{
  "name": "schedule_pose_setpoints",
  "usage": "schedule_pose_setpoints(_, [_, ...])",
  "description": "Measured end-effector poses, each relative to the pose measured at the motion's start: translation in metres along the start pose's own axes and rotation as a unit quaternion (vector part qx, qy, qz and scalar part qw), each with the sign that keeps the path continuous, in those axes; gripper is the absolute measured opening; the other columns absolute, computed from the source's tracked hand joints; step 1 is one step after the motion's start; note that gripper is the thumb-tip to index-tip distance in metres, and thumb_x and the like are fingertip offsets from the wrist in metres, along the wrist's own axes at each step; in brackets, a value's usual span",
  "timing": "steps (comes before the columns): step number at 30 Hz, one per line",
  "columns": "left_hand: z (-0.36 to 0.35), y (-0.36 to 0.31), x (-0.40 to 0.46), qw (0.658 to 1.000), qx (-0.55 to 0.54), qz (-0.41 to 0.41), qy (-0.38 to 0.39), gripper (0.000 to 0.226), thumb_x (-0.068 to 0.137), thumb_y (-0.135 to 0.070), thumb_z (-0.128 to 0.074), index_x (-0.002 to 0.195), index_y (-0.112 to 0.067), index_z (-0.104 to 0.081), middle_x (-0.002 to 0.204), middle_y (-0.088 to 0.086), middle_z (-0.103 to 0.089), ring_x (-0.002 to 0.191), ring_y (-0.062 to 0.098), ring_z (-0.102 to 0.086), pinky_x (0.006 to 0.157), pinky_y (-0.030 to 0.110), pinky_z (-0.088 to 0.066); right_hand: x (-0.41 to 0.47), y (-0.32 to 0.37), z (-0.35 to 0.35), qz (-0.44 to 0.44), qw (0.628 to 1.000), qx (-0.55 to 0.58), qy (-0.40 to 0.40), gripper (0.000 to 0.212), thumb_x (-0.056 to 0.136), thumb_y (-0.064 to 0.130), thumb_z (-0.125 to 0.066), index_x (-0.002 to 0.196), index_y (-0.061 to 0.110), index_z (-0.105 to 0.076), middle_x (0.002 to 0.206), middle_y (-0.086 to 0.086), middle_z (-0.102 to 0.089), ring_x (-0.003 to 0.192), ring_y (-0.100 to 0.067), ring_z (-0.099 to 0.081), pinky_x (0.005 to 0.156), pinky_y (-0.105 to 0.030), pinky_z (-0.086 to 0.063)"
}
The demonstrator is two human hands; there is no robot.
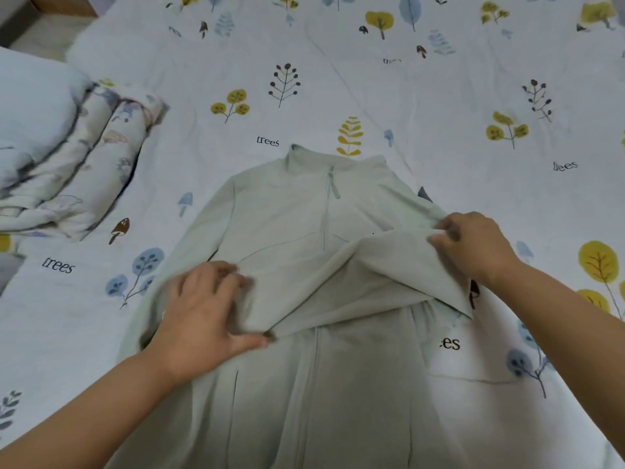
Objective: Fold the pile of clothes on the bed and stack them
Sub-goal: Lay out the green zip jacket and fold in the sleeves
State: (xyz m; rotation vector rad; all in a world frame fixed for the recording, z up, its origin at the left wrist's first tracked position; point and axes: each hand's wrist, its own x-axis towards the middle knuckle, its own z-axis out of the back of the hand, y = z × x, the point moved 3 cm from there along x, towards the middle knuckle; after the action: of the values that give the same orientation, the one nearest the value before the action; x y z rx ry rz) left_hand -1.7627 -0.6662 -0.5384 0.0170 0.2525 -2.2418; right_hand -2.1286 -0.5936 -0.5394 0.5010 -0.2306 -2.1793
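Soft even light, blurred edges

The zip jacket (287, 211) lies flat on the bed (439, 96), collar away from the person. One sleeve (372, 265) lies folded across its front. A folded quilt (67, 157) sits at the far left.
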Motion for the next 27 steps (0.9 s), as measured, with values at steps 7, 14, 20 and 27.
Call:
schedule_pose_setpoints(7, [0.010,0.026,0.014,0.960,-0.275,0.017,0.057,0.014,0.074,-0.045,-0.061,0.064,-0.036,-0.059,0.073,-0.014,-0.064,0.077,0.001,-0.060,0.070,0.021,-0.044,0.007,-0.012,0.011,-0.054,0.993,0.046,-0.095,0.017,0.091,0.020,-0.055,0.088,0.006,-0.063,0.098,-0.021,-0.059,0.099,-0.040,-0.052,0.076,-0.036,-0.039])
schedule_pose_setpoints(14, [0.012,0.043,0.021,0.917,-0.365,0.131,0.094,0.051,0.065,-0.070,-0.064,0.077,-0.021,-0.061,0.074,0.005,-0.063,0.064,0.006,-0.053,0.065,0.021,-0.040,-0.020,0.003,0.003,-0.137,0.982,0.051,-0.118,0.050,0.086,0.032,-0.061,0.121,0.001,-0.043,0.124,-0.025,-0.042,0.113,-0.043,-0.044,0.088,-0.044,-0.038])
schedule_pose_setpoints(20, [-0.002,0.035,0.012,0.936,-0.278,0.076,0.201,0.037,0.079,-0.014,-0.072,0.053,-0.027,-0.049,0.060,-0.008,-0.054,0.055,-0.002,-0.048,0.057,0.010,-0.035,-0.049,0.009,-0.019,-0.204,0.972,0.113,-0.026,0.070,0.079,0.038,-0.071,0.124,0.000,-0.033,0.127,-0.024,-0.041,0.113,-0.043,-0.046,0.089,-0.046,-0.038])
schedule_pose_setpoints(27, [-0.001,0.055,0.004,0.845,-0.445,0.119,0.271,0.028,0.063,-0.027,-0.067,0.066,-0.004,-0.052,0.062,-0.002,-0.052,0.059,0.008,-0.048,0.057,0.021,-0.037,-0.063,0.000,-0.001,-0.043,0.961,0.221,-0.163,0.024,0.090,0.009,-0.054,0.113,0.007,-0.049,0.099,-0.002,-0.054,0.092,-0.020,-0.050,0.074,-0.026,-0.032])
